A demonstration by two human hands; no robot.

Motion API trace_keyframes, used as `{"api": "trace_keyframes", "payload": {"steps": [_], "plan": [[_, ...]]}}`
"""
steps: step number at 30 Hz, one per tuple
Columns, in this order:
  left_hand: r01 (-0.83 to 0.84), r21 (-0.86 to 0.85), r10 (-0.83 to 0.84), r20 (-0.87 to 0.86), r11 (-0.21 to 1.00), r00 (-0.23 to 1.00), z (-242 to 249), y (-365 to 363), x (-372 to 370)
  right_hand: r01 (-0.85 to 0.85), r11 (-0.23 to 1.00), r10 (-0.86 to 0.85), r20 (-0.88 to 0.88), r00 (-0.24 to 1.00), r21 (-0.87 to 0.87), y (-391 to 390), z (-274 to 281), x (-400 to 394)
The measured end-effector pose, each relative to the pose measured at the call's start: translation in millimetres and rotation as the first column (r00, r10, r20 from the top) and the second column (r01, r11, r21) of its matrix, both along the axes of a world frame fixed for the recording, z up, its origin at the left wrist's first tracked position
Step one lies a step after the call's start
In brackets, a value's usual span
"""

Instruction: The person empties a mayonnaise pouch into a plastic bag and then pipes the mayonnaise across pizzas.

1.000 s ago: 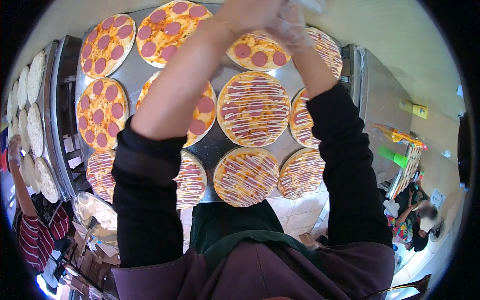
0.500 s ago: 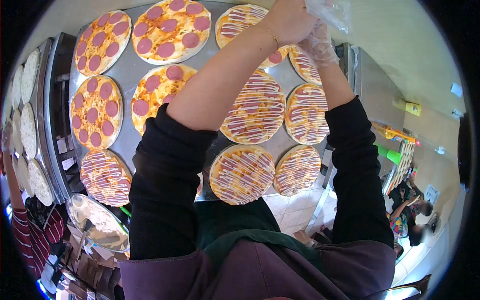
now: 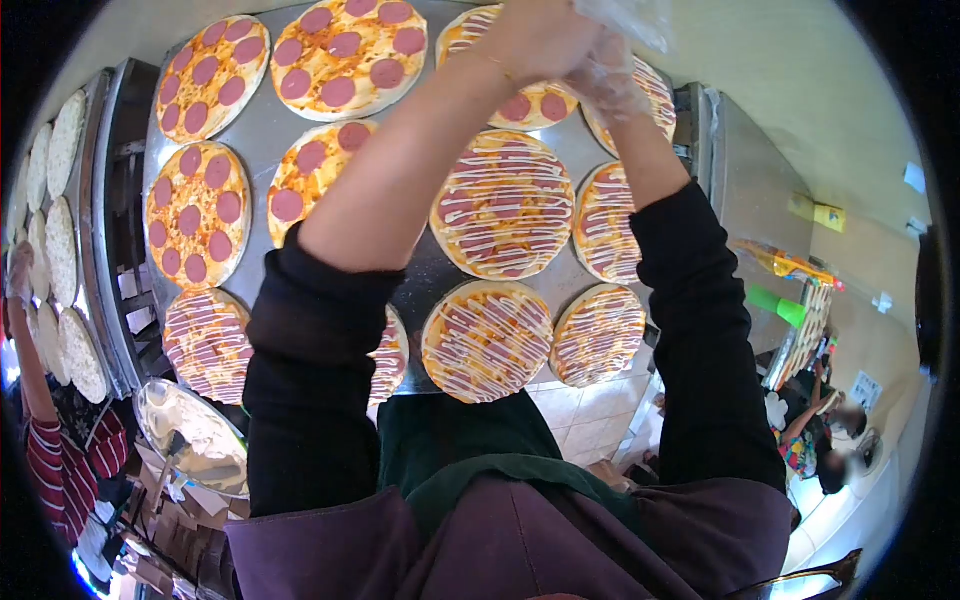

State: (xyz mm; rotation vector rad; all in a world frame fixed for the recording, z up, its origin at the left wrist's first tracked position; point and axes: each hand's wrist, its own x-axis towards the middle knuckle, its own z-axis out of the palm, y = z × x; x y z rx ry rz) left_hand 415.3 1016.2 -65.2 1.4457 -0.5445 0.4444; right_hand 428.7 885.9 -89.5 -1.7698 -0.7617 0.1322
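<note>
The left hand [image 3: 540, 42] and gloved right hand [image 3: 608, 85] meet beside clear plastic [image 3: 642, 20] above sausage pizzas [image 3: 503, 205], single-layered presumably for access; finger closure cannot be determined.

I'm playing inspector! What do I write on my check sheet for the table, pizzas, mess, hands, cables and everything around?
Surface: metal table, mostly covered.
Job's things: round pizzas, some showing pink slices, others striped with pale sauce.
Clutter: bowl of pale paste beside the table; cardboard boxes below.
Hands: left hand and right hand together at some clear plastic; grip unclear.
Cables: nothing seen.
Surroundings: tiled floor; plain pale rounds at left; other people on both sides.
</note>
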Motion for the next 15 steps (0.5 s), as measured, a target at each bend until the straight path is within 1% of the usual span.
{"api": "trace_keyframes", "payload": {"steps": [1, 2, 3, 5, 6, 7, 8, 9, 11, 12, 13, 14, 15], "plan": [[0.138, -0.013, -0.136, -0.307, 0.99, 0.942, 16, -7, -13, 0.008, 1.0, -0.008, 0.002, 1.0, -0.024, -11, 7, -9], [0.267, -0.063, -0.254, -0.575, 0.962, 0.778, 29, -10, -21, 0.016, 0.999, -0.015, 0.008, 1.0, -0.045, -18, 12, -11], [0.271, -0.071, -0.262, -0.573, 0.96, 0.777, 34, -10, -23, 0.024, 0.998, -0.023, 0.01, 1.0, -0.063, -24, 15, -9], [0.331, -0.052, -0.285, -0.646, 0.942, 0.708, 38, -7, -25, 0.036, 0.996, -0.035, 0.013, 0.999, -0.087, -28, 13, -10], [0.333, -0.048, -0.282, -0.65, 0.942, 0.706, 29, -6, -21, 0.041, 0.995, -0.041, 0.012, 0.999, -0.092, -21, 9, -9], [0.219, 0.041, -0.183, -0.415, 0.975, 0.891, 18, -2, -12, 0.045, 0.995, -0.044, 0.014, 0.999, -0.094, -16, 6, -7], [0.084, 0.095, -0.07, -0.14, 0.992, 0.988, 5, 3, -5, 0.049, 0.994, -0.048, 0.014, 0.999, -0.094, -5, 0, -4], [0.084, 0.107, -0.068, -0.143, 0.991, 0.987, 4, 16, -5, 0.051, 0.994, -0.05, 0.013, 0.999, -0.093, 7, -5, -4], [0.014, 0.2, -0.03, 0.075, 0.98, 0.997, 10, 47, -5, 0.054, 0.994, -0.054, 0.009, 0.999, -0.096, 31, -15, -4], [0.012, 0.207, -0.028, 0.072, 0.978, 0.997, 16, 57, -9, 0.055, 0.993, -0.055, 0.008, 0.998, -0.1, 49, -25, 10], [0.008, 0.233, 0.017, -0.101, 0.972, 0.995, 22, 65, -17, 0.056, 0.993, -0.056, 0.006, 0.998, -0.107, 52, -27, 4], [0.006, 0.257, 0.066, -0.27, 0.966, 0.961, 25, 70, -22, 0.056, 0.992, -0.056, 0.004, 0.998, -0.115, 53, -27, 2], [0.002, 0.256, 0.07, -0.271, 0.967, 0.96, 16, 67, -17, 0.055, 0.99, -0.055, 0.005, 0.998, -0.127, 54, -27, 5]]}}
